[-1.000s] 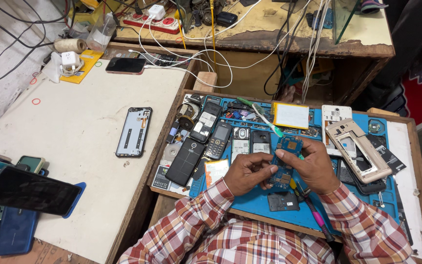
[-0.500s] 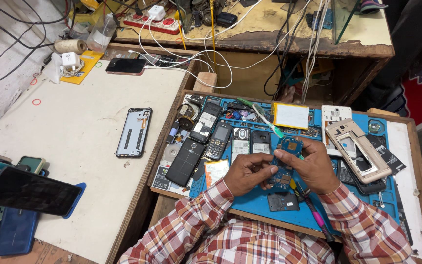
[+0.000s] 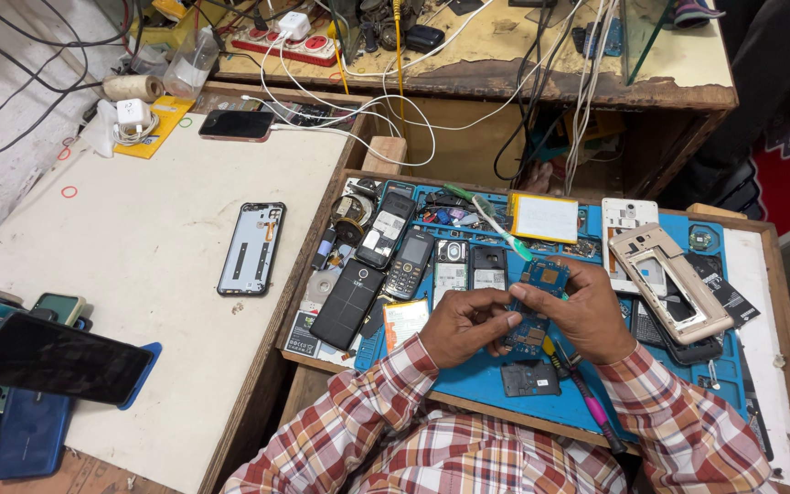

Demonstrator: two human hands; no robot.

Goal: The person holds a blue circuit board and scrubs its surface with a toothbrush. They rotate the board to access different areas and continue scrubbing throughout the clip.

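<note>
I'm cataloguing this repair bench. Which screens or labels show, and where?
Dark phone screen: far left, propped on other phones, glossy black rectangle.
Black smartphone: top of the white table, flat, unlit.
Keypad phone: in the tray, small grey screen.
Yellow-edged battery: tray top, white rectangular label.

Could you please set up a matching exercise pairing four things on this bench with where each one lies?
Things:
1. circuit board
2. gold phone frame
3. dark phone back cover
4. keypad phone

Places:
A. alone on the pale table
B. right side of the blue mat
C. held in both hands
D. on the mat among other phones, left of the hands

Pairs: 1-C, 2-B, 3-A, 4-D
</note>
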